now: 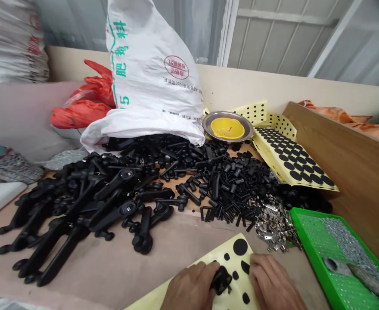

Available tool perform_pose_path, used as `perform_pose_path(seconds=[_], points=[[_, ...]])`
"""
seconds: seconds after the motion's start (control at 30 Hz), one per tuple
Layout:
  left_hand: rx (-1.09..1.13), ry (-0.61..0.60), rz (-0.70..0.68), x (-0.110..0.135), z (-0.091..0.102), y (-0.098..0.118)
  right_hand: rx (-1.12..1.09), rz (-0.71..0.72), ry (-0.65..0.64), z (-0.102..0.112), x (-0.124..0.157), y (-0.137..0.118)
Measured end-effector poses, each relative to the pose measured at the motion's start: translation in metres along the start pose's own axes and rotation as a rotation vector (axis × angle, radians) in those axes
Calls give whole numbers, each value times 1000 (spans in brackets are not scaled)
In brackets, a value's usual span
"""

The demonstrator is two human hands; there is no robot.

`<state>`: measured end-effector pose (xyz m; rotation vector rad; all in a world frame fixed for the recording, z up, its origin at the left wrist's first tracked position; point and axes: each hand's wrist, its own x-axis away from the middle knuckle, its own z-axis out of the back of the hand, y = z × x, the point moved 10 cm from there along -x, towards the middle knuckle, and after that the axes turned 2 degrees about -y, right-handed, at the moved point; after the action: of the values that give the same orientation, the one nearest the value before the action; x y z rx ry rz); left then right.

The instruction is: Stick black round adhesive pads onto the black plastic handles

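Observation:
My left hand (191, 284) is closed around a small black plastic part (221, 280), held just over a yellow backing sheet (163, 297) with round black stickers. At the right side of this sheet, my right hand (275, 282) has its fingers bent together at a black sticker (245, 268), whose edge is partly covered by the fingertips. Whether that sticker is lifted off the sheet is hard to see. A larger round sticker (240, 247) and several smaller ones lie around the hands. The underside of the held part is hidden by my left fingers.
Black plastic arms (112, 211) are heaped at left; short black tubes (231, 185) and metal clips (275, 221) lie mid-table. A green tray (309, 254) holds small metal pieces. Behind stand a white sack (153, 64), a metal bowl (207, 125) and another sticker sheet (273, 168). A wooden board (347, 168) borders the right.

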<state>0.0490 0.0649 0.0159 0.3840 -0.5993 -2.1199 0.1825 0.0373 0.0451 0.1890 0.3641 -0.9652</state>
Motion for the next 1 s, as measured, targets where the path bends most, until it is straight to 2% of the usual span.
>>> perform_pose_path(seconds=[0.13,0.23,0.3,0.47,0.67,0.73,0.9,1.0], points=[[135,27,-15,2,0,-4,-113,-54,-115,-4,8,5],[177,50,-26,3,0,-7,-175,-135,-111,-1,6,11],[187,61,-37,3,1,-6,-176,-160,-53,2,0,13],[180,54,-42,0,5,0,-71,-75,112,9,-10,4],[173,-29,-2,-4,9,5,-37,48,143,13,-5,-6],[182,-38,6,-4,8,4,-38,33,118,14,-4,-4],[196,60,-4,0,6,1,-157,-63,-55,11,-5,5],[212,86,-18,0,6,1,-248,-92,-85,16,-2,8]])
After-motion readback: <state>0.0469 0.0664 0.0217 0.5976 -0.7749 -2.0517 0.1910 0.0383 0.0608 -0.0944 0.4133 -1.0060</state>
